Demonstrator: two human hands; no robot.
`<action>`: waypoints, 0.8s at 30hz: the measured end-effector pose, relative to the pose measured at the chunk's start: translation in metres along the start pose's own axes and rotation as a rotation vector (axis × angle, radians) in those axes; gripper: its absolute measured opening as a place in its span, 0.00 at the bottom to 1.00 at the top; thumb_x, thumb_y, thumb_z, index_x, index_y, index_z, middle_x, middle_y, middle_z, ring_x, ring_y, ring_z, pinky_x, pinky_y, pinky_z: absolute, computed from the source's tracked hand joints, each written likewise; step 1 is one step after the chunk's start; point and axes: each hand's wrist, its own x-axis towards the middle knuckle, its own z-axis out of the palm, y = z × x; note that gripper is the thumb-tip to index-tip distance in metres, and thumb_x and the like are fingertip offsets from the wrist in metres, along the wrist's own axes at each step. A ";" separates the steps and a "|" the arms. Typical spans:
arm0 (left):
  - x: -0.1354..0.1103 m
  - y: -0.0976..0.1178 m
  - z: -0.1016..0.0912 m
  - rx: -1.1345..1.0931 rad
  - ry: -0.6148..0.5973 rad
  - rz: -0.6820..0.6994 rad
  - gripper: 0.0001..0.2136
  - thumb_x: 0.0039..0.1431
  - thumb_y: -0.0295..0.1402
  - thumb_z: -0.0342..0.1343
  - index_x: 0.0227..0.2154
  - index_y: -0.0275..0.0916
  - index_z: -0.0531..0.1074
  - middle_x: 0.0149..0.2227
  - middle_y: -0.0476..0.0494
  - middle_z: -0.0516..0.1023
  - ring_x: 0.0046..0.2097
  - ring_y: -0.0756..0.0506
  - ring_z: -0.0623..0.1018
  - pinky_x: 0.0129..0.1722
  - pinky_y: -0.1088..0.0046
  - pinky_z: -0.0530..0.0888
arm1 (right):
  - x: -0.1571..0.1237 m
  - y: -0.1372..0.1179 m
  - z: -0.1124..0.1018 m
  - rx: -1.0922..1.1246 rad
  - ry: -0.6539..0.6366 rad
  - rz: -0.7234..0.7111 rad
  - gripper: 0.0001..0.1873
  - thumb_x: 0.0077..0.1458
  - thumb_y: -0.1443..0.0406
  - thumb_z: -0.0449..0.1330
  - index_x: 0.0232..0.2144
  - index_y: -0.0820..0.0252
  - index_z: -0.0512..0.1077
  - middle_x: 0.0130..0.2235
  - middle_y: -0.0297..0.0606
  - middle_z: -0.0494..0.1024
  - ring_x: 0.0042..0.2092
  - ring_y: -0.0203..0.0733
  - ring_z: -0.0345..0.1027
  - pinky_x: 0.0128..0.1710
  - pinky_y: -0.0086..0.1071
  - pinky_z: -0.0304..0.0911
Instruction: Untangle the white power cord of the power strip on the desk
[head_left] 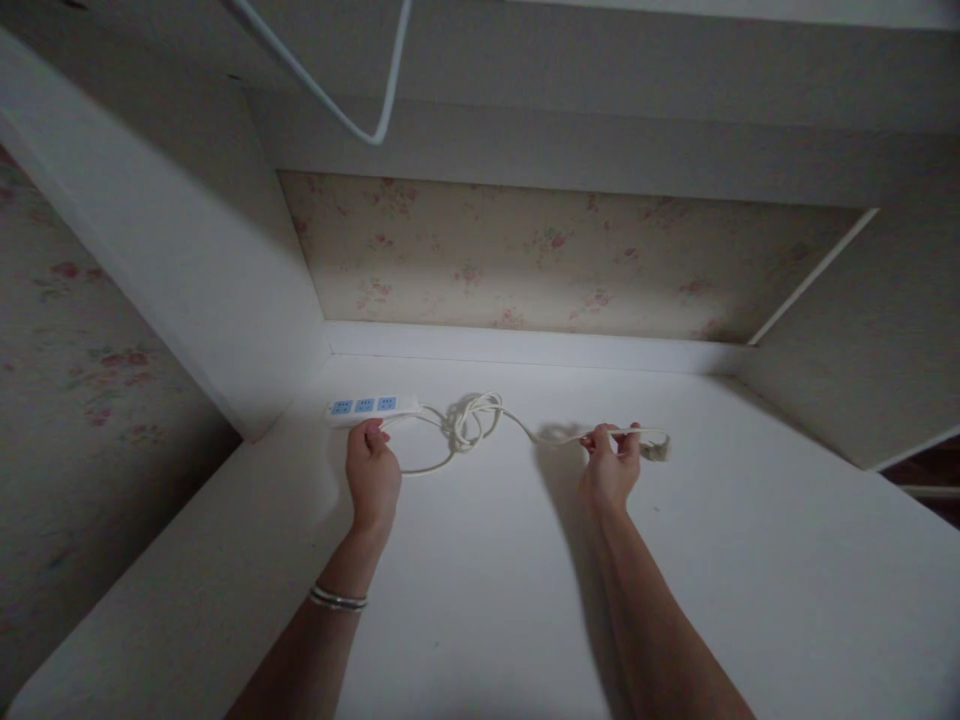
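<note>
A white power strip (pixel 407 404) with blue socket faces lies near the back left of the white surface. Its white cord (pixel 474 422) is bunched in a loose knot of loops in the middle. My left hand (pixel 373 475) is closed, its fingertips pinching a loop of the cord just in front of the strip. To the right, my right hand (pixel 610 468) pinches the cord close to its end. The plug (pixel 657 448) hangs just past those fingers, with the cord bent round to it. Whatever lies under the left fingertips is partly hidden.
The white tabletop (pixel 480 600) is bounded by a low back ledge (pixel 525 346) and side panels, the left panel (pixel 225 250) being close. A white bent wire or cable (pixel 379 125) hangs from above. Flowered wallpaper (pixel 510 260) shows behind.
</note>
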 end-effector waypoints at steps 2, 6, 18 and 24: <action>0.006 -0.002 -0.002 0.167 0.096 0.104 0.08 0.60 0.28 0.45 0.36 0.38 0.69 0.35 0.44 0.69 0.41 0.44 0.70 0.44 0.66 0.66 | 0.006 0.004 -0.004 -0.033 0.041 -0.015 0.24 0.48 0.55 0.62 0.46 0.56 0.67 0.39 0.30 0.68 0.27 0.27 0.63 0.34 0.29 0.67; 0.005 0.004 -0.006 0.366 0.139 0.344 0.13 0.53 0.20 0.47 0.39 0.36 0.71 0.42 0.36 0.69 0.49 0.39 0.68 0.51 0.57 0.64 | 0.007 0.003 -0.006 -0.051 0.113 -0.021 0.31 0.46 0.57 0.64 0.52 0.56 0.63 0.46 0.36 0.66 0.37 0.33 0.69 0.41 0.32 0.67; -0.049 0.014 0.019 0.031 -0.581 0.423 0.17 0.53 0.21 0.49 0.40 0.46 0.75 0.50 0.42 0.73 0.55 0.41 0.70 0.59 0.60 0.62 | -0.081 -0.020 0.019 -0.507 -0.951 -0.412 0.14 0.58 0.66 0.51 0.46 0.58 0.69 0.43 0.41 0.70 0.33 0.36 0.67 0.37 0.34 0.67; -0.046 -0.007 0.038 -0.125 -0.634 -0.011 0.24 0.53 0.29 0.56 0.54 0.39 0.63 0.57 0.35 0.66 0.59 0.40 0.66 0.59 0.58 0.62 | -0.091 -0.010 0.020 -0.551 -1.033 -0.314 0.18 0.58 0.65 0.51 0.51 0.59 0.65 0.44 0.41 0.73 0.32 0.36 0.68 0.36 0.32 0.66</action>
